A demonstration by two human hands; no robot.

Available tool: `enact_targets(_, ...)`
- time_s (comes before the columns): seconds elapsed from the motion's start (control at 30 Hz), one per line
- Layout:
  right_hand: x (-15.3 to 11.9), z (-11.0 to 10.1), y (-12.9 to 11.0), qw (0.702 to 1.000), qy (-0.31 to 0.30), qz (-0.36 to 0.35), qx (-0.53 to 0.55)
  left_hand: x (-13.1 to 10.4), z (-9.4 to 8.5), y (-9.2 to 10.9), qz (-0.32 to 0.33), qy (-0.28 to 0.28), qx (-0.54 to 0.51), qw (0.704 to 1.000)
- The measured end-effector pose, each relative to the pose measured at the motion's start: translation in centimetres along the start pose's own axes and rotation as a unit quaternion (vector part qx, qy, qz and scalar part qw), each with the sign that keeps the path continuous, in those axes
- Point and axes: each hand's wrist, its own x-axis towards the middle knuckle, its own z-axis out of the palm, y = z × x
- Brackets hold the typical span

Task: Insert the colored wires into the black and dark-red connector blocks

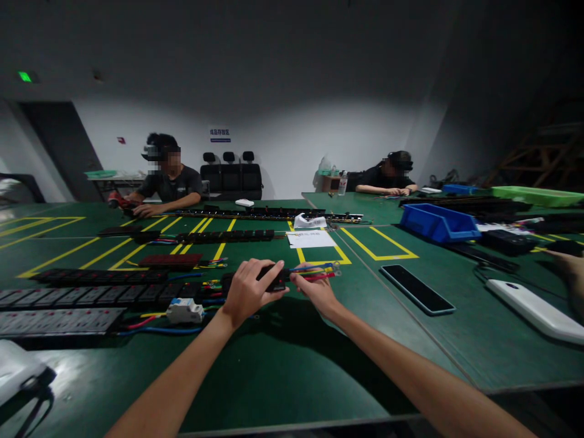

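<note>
I note the near edge of the green table (255,377) running along the bottom of the frame, with the widest room for movement at lower centre, where bare surface shows between the forearms. A seam crosses the top right of centre, down to the lower right. The wall sign (219,134) at upper centre reads 成品存放区; the print on the white paper (312,239) is too blurred for me to read. At frame centre, the left hand (249,286) has its fingers curled round a black block (275,280), while the right hand (314,292) has its fingertips drawn together on the coloured wires (322,274) to the right of that block, ring terminals at their ends. Movement leftward is obstructed by rows of socket strips (68,322) and a grey-white breaker (185,310); to the right lie a phone (417,289), a blue tray (438,224) and a white device (533,310). I record one co-worker (171,182) at upper left, another (387,175) at upper right, and another person's hand (570,264) at the right edge.
</note>
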Motion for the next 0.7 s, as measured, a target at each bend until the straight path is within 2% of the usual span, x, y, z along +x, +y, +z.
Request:
enact_targets(0.23, 0.27, -0.08, 0.45, 0.999, 0.034, 0.007, -0.006, 0.17, -0.16, 0.33, 0.001, 0.007, 0.009, 1.0)
enact_targets(0.5, 0.1, -0.09, 0.18, 0.999, 0.009, 0.036, 0.02, 0.24, -0.26, 0.19, 0.008, 0.009, 0.019, 1.0)
enact_targets(0.7, 0.11, 0.0, 0.27, 0.997, 0.014, 0.052, 0.048, 0.25, -0.2, 0.19, 0.013, 0.007, 0.014, 1.0)
